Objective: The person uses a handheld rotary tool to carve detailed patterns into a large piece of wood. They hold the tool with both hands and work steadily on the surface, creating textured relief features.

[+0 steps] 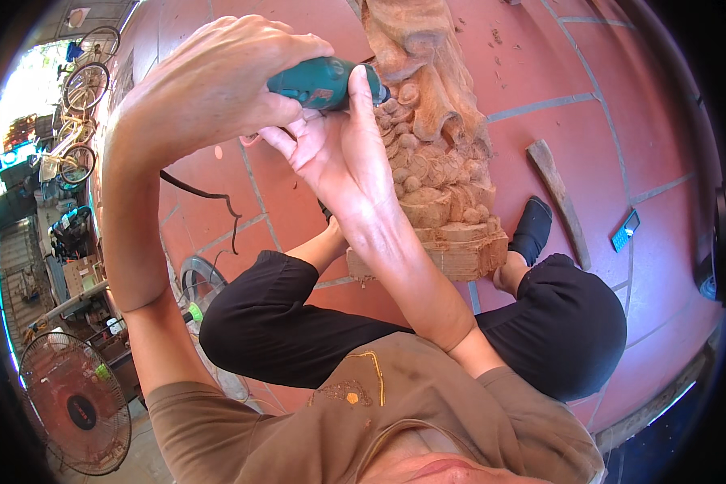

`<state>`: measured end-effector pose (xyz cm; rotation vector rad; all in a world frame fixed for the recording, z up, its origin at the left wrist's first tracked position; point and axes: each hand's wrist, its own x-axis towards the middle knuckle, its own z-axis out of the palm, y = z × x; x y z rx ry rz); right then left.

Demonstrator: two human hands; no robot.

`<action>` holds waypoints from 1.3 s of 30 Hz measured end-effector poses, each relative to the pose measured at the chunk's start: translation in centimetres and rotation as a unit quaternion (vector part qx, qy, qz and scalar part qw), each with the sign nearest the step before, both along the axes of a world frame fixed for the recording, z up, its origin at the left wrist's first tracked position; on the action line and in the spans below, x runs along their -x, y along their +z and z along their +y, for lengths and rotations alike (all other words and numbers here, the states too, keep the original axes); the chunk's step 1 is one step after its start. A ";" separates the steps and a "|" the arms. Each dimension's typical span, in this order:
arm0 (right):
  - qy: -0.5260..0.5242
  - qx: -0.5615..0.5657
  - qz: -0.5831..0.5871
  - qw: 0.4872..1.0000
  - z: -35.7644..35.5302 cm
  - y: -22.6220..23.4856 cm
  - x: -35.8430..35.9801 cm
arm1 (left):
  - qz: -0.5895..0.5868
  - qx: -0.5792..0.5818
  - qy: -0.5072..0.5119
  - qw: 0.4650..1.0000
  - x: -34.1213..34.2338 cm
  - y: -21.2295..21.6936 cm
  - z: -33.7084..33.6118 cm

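Left hand [218,81]: curled tight over the rear of the green rotary tool [319,83], fingers wrapped down around its body, knuckles up toward the camera.
Right hand [343,149]: comes up from below, palm turned toward the camera; thumb laid over the front of the tool's barrel, other fingers folded under it, so it grips the tool near the nose.
Green rotary tool: a teal barrel with a dark front end, held crosswise between both hands, its nose pressed against the wood carving [436,137]; the bit itself is hidden.
Wood carving: a tall pale-brown block with rounded knobby relief and a squared base, standing on the red tiled floor [661,56] between the person's knees, just right of both hands.
Cord [206,198]: a dark line running down from the left hand across the tiles.
Legs: black trousers [298,323], knees spread either side of the carving's base; a black sock [532,230] just beside the base.
Wooden stick [558,198]: lies on the tiles right of the carving, apart from it.
Small flat device [625,231]: on the tiles further right.
Standing fan [73,403]: lower left, by the floor's edge.
Bicycles [81,89]: upper left, well apart.
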<state>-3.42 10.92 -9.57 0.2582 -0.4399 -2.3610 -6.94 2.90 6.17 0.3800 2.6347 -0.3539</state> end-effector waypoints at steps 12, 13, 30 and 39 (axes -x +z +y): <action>0.008 -0.020 0.033 0.999 0.8 0.7 -0.7 | 0.055 -0.032 -0.060 0.996 -1.3 0.3 -0.1; 0.010 -0.017 0.024 1.000 0.9 0.8 -0.8 | 0.046 -0.036 -0.054 0.997 -1.2 0.3 -0.1; 0.017 -0.040 0.015 0.999 1.1 0.7 -0.9 | 0.050 -0.065 -0.067 0.994 -1.2 -0.2 -0.6; 0.030 -0.042 0.033 0.998 0.3 0.8 -1.2 | 0.042 -0.121 -0.048 0.991 -1.8 -0.1 -2.1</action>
